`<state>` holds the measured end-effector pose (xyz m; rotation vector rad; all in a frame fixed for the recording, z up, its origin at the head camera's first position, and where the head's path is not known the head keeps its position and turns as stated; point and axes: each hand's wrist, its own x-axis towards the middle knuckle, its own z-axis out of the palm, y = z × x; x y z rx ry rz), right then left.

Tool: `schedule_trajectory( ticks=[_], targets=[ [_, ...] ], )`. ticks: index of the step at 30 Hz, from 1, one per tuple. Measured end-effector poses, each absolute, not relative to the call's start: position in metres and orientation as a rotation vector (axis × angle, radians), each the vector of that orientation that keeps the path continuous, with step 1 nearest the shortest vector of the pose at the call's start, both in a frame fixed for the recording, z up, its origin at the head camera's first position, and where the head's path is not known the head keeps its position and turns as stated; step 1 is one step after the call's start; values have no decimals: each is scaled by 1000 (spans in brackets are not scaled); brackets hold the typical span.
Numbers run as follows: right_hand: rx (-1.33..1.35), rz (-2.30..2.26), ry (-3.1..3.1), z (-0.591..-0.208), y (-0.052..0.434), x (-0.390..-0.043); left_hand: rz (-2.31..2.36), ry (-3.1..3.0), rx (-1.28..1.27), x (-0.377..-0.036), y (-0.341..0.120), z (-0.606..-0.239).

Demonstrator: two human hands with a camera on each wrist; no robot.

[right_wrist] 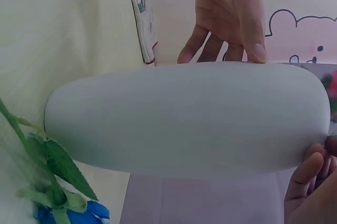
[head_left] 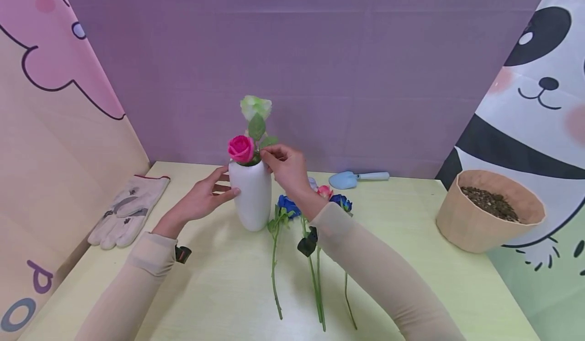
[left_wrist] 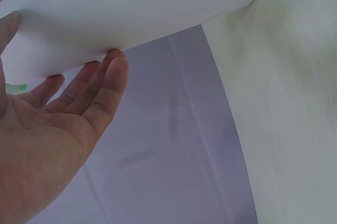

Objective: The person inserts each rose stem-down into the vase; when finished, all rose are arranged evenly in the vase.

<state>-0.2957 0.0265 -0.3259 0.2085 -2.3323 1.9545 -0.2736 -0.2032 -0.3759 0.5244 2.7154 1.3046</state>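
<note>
A white vase (head_left: 252,193) stands upright on the table, holding a bright pink rose (head_left: 240,148) and a taller pale green-white rose (head_left: 256,107) with green leaves (head_left: 257,126). My left hand (head_left: 203,196) touches the vase's left side with its fingertips and thumb, its fingers fairly straight. At the right of the vase's mouth, my right hand (head_left: 289,168) pinches a rose stem among the leaves; I cannot tell which rose it belongs to. The right wrist view shows the vase lying across the picture, with right fingertips (right_wrist: 308,168) at its rim.
Right of the vase lie several loose flowers, among them a blue rose (head_left: 288,206), a dark blue one (head_left: 342,202) and a pink one (head_left: 325,192). A light blue trowel (head_left: 345,180) lies behind. Gloves (head_left: 130,211) are at left, a tan pot (head_left: 470,224) of soil at right.
</note>
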Motion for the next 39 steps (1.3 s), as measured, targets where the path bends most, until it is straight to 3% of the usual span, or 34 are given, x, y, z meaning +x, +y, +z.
schedule_trajectory(
  ticks=[39],
  targets=[
    [246,2012,-2523,-334,124,-272,1268,2735,512,-274,-204,-376]
  ],
)
